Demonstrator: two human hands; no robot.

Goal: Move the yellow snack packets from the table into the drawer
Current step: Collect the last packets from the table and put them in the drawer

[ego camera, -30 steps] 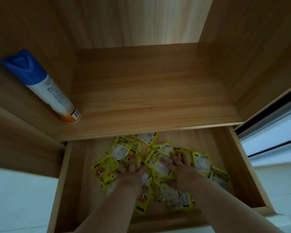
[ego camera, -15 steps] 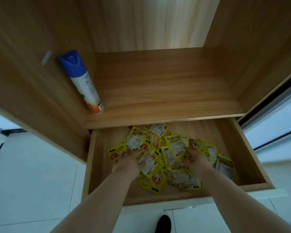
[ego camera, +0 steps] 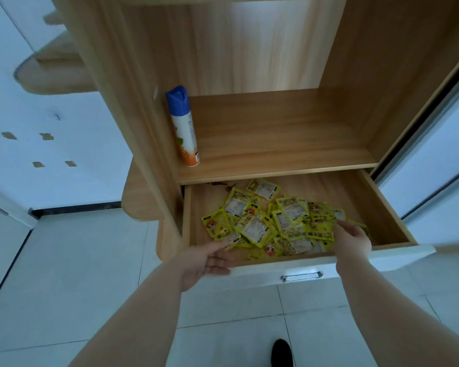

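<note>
Several yellow snack packets (ego camera: 273, 223) lie in a loose heap inside the open wooden drawer (ego camera: 382, 215). My left hand (ego camera: 207, 260) hovers over the drawer's front left corner, palm up, fingers apart, fingertips just touching the nearest packet. At the heap's right edge is my right hand (ego camera: 353, 239), over the front rim, fingers loosely spread and holding nothing. The drawer's white front carries a metal handle (ego camera: 301, 276).
A spray can (ego camera: 183, 125) with a blue cap stands at the left of the shelf (ego camera: 276, 144) above the drawer. The cabinet's side panel (ego camera: 122, 102) rises on the left. White tiled floor lies below, with a dark shoe (ego camera: 282, 352) near the bottom edge.
Both hands have drawn back from the middle of the packet heap to the drawer's front edge, leaving the packets spread out. The camera has pulled back and away from the cabinet.
</note>
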